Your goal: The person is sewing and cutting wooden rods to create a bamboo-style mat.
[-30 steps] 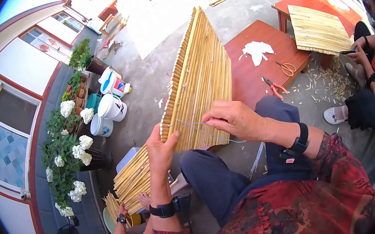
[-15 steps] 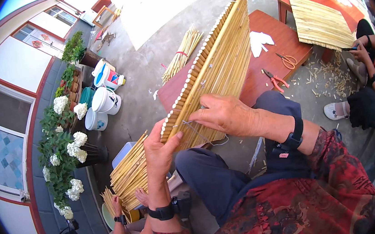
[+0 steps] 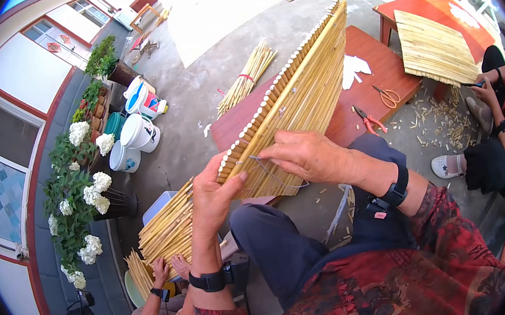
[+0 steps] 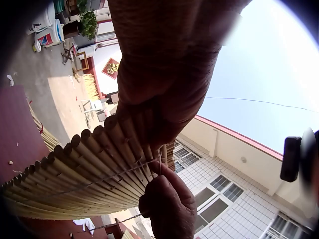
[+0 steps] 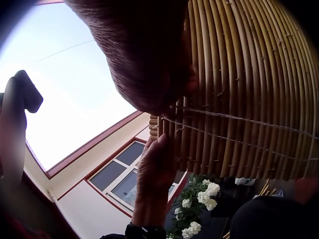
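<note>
A panel of pale stalks (image 3: 302,103) bound side by side stands tilted over the lap. The left hand (image 3: 210,192) grips its near lower corner, thumb on the face by the edge rod. Close beside it the right hand (image 3: 310,154) pinches a thin needle-like piece (image 3: 257,157) with string trailing below. In the left wrist view the right hand's fingers (image 4: 169,201) hold this piece at the stalks (image 4: 89,169). Two twisted strings (image 5: 234,118) cross the panel in the right wrist view, where the left hand (image 5: 154,174) holds the edge.
Behind the panel, a low red table (image 3: 379,70) bears pliers (image 3: 370,119), scissors (image 3: 387,96) and white scraps. A tied stalk bundle (image 3: 247,75) lies beyond. People sit at lower left and right, near loose stalks (image 3: 170,224) and another panel (image 3: 434,43). Buckets (image 3: 139,132) and flowers stand left.
The panel has swung to the right at its top, uncovering the tied bundle. The right hand has shifted down toward the left hand, then slightly back to the right, still pinching the thin piece.
</note>
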{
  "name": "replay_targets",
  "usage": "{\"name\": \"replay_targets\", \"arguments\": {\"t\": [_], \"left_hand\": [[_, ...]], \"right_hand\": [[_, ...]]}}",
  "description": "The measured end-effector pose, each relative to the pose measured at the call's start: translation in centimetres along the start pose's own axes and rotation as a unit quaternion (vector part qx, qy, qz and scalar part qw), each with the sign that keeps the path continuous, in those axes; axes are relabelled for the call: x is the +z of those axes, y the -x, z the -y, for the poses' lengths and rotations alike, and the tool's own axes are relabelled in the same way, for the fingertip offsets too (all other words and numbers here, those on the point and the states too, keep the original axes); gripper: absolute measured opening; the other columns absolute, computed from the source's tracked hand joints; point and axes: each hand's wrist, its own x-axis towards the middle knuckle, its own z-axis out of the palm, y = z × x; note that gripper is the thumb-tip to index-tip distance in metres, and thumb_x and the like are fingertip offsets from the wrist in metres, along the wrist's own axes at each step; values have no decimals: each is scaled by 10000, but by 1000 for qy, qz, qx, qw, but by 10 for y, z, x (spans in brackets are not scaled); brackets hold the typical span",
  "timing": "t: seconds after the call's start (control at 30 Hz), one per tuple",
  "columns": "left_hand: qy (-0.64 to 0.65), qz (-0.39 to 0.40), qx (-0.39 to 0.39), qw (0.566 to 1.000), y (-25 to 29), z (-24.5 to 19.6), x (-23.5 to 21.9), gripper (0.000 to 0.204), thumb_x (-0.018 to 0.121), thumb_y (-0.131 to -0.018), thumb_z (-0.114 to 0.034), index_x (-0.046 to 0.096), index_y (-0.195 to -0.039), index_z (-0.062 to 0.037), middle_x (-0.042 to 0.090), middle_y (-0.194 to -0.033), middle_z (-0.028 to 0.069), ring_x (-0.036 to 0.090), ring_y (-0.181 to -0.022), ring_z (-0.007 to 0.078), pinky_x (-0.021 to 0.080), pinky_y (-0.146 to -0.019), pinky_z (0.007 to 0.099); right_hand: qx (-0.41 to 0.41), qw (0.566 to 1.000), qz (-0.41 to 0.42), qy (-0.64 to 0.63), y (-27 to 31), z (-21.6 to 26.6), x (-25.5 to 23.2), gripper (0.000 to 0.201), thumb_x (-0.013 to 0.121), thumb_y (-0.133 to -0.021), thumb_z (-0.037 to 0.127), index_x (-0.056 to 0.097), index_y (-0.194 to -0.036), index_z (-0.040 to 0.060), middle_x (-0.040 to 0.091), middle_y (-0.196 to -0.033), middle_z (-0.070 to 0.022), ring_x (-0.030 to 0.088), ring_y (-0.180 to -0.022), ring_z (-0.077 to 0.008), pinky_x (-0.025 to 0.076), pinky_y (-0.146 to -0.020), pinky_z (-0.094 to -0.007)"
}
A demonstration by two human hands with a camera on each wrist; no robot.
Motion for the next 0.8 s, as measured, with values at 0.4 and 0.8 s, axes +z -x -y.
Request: {"name": "replay_targets", "arguments": {"t": [0.4, 0.8], "left_hand": [[-65, 0, -19, 998, -5, -5, 3, 364, 629, -736, -17, 535, -1086, 19, 602, -924, 26, 540, -799, 65, 436, -711, 202], [-112, -16, 68, 991, 12, 3, 33, 367, 581, -765, -1, 516, -1126, -17, 632, -897, 95, 570, -822, 91, 458, -719, 239]], "right_hand": [[33, 999, 38, -11, -1, 1, -11, 205, 567, -776, 77, 583, -980, 53, 538, -777, -122, 576, -729, -302, 478, -619, -381], [71, 996, 49, 36, 10, 26, -34, 126, 515, -782, 59, 567, -887, 12, 529, -791, -147, 566, -748, -327, 467, -623, -402]]}}
